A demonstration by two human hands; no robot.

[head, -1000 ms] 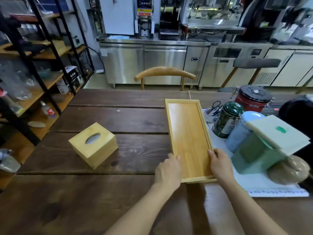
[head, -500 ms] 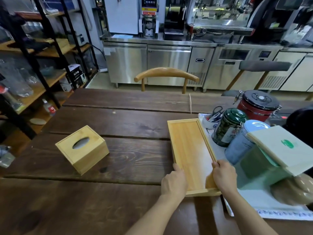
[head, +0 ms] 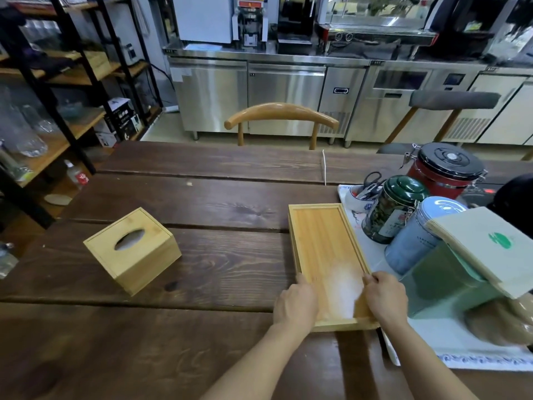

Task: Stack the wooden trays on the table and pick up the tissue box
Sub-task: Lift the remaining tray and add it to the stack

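Observation:
A long light wooden tray [head: 323, 241] lies lengthwise on the dark wooden table [head: 202, 203], right of centre. My left hand [head: 295, 304] grips its near left rim and my right hand [head: 385, 295] grips its near right rim. Whether one tray or a stack lies there I cannot tell. A cube-shaped wooden tissue box [head: 132, 249] with an oval slot on top stands on the table well to the left of the tray, untouched.
Right of the tray, on a white cloth [head: 432, 339], stand a green tin [head: 395, 209], a blue tin [head: 418, 235], a red canister [head: 445, 171], a cup with scissors [head: 362, 194] and a mint-green box [head: 450, 281]. A chair back [head: 281, 114] rises at the far edge. Shelves stand left.
The tray has slid toward me along the table with both hands on its near end; the hands stay on its rims. The tissue box has not been touched.

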